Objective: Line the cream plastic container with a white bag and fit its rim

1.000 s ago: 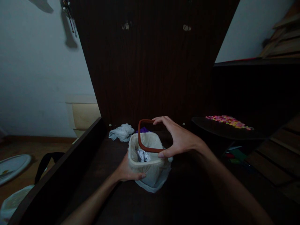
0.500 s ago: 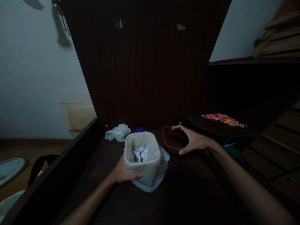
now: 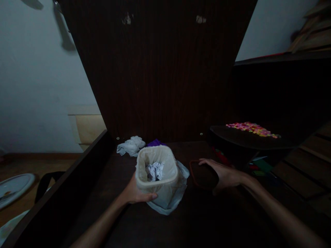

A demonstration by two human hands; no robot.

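A small white trash bin (image 3: 169, 179), lined with a thin translucent bag, stands upright on the dark desk. My left hand (image 3: 139, 191) is wrapped round its left side, thumb across the front. Crumpled paper (image 3: 155, 171) lies inside the bin, and part of the bag (image 3: 176, 203) spills over its right side. To the right, my right hand (image 3: 224, 175) grips a brown-orange rim frame (image 3: 191, 168) with rounded corners, thumb and fingers on opposite edges. It is held apart from the bin, low over the desk.
Behind the bin lie a crumpled white plastic bag (image 3: 131, 146) and something purple (image 3: 156, 142). At right, a dark curved shelf (image 3: 219, 134) bears colourful small pieces (image 3: 253, 128). A raised board (image 3: 62, 182) edges the desk's left side, and a dark panel (image 3: 160, 86) rises at the back.
My right hand has moved right and toward me, lowering the rim frame farther from the bin. My left hand keeps its hold on the bin. The view has shifted slightly.
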